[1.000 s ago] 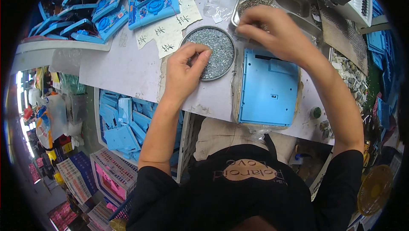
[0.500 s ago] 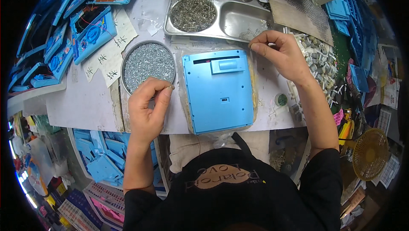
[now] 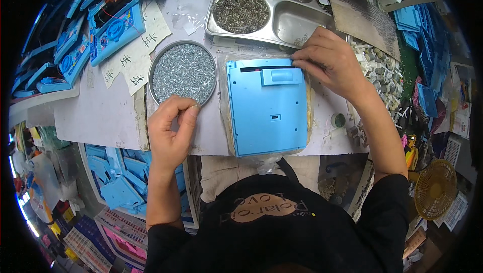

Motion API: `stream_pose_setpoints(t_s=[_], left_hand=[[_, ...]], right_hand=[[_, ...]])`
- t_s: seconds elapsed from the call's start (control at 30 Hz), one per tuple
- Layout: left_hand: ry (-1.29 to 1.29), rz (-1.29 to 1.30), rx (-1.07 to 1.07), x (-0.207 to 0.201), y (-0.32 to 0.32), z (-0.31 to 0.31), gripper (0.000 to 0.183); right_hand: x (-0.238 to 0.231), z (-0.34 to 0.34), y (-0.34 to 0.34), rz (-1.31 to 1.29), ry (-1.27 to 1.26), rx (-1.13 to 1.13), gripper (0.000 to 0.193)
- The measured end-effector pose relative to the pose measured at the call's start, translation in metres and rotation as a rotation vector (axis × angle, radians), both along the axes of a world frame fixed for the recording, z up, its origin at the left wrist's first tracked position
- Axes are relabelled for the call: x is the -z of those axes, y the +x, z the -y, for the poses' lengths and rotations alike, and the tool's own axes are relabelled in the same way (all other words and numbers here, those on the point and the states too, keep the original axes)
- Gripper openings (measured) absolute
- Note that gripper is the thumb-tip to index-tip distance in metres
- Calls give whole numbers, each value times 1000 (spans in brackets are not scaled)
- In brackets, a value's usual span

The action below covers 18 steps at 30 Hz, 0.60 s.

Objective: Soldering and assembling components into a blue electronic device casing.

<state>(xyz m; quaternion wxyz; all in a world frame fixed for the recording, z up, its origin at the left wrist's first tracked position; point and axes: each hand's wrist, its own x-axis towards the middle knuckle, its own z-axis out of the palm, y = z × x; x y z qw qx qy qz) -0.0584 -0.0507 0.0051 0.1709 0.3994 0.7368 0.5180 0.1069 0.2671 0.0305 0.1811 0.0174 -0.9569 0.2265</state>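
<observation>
A flat blue plastic panel (image 3: 266,129) lies on a plastic-wrapped pad on the table in front of me. It has a dark slot near its far edge, a raised block below that, and small holes. My right hand (image 3: 329,64) is over the panel's far right corner, thumb and fingers pinched; anything between them is too small to make out. Beside the near rim of a round metal bowl (image 3: 214,89) full of small silver screws (image 3: 183,74), my left hand (image 3: 173,127) is closed in a pinch. Something tiny seems to show at its fingertips, but I cannot name it.
A metal compartment tray (image 3: 274,35) with small metal parts stands beyond the panel. Blue plastic cases (image 3: 115,31) pile up at the far left. White and grey small parts (image 3: 375,74) heap at the right. A crate of blue panels (image 3: 123,182) sits below the table's left side.
My right hand has come from the tray's near edge onto the panel's far right corner. My left hand stays pinched by the bowl. The whole view has shifted slightly.
</observation>
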Motion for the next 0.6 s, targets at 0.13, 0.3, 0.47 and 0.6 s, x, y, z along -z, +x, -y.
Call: stream_pose_setpoints(t_s=[0.13, 0.3, 0.47, 0.6], left_hand=[[7, -5, -2, -1, -1, 4, 4], [5, 3, -2, 4, 4, 4, 4], [14, -30, 55, 2, 11, -5, 3], [-11, -10, 64, 3, 13, -3, 4]], right_hand=[[-6, 6, 15, 61, -260, 180, 11], [1, 55, 50, -48, -283, 141, 14], [14, 62, 58, -135, -322, 157, 16], [25, 65, 64, -80, -667, 246, 15]])
